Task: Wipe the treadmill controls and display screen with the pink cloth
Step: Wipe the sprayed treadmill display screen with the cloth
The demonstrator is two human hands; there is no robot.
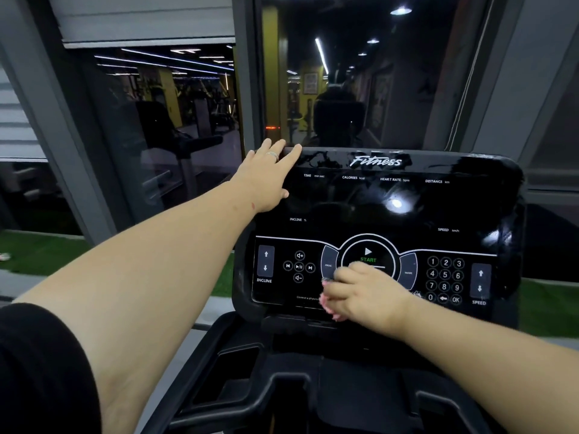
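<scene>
Little of the pink cloth (329, 303) shows: only a crumpled fringe peeks out under the fingers of the right hand (360, 291), which is closed down on it and presses it flat against the lower middle of the treadmill console (376, 233). That spot lies just below the green START button (368, 255), between the media buttons (299, 266) on the left and the number keypad (445, 280) on the right. INCLINE arrows (265, 260) sit at the panel's far left edge, SPEED arrows (480, 280) at its far right edge.

Above the controls, the glossy black display screen (360, 202) is dark, with small white labels for time, calories, heart rate and distance along its top, and a bright ceiling light mirrored in it.

At the console's top left corner rests the left hand (268, 175), fingers spread open and flat, fingertips curling over the upper edge, a ring (272, 156) on one finger; it grips nothing.

Below the console, two recessed black tray pockets (238, 361) flank the middle; what they hold cannot be made out.

Beyond the console stands a dark window (344, 73) reflecting a gym. Green turf (40, 249) runs along the floor on both sides.
</scene>
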